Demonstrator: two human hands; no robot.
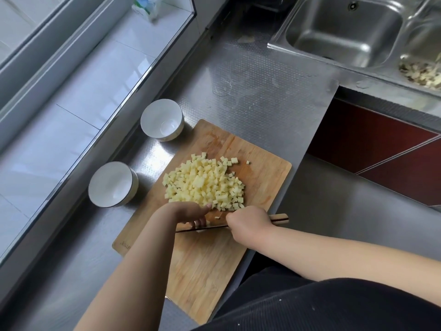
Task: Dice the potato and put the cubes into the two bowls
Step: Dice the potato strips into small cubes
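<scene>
A heap of pale yellow potato cubes [205, 183] lies on the wooden cutting board [262, 177]. Two white bowls stand left of the board, one farther away [152, 115] and one nearer [107, 185]; both hold nothing. My right hand [248, 223] grips the wooden handle of a knife [202, 228], whose blade lies across the board on its near side of the heap. My left hand [191, 212] rests at the heap's near edge beside the blade, fingers bent down; what lies under them is hidden.
The board sits on a steel counter [250, 80]. A steel sink [343, 29] is at the back right, with a second basin holding scraps [420, 72]. A tiled ledge with a carton [145, 7] runs along the left.
</scene>
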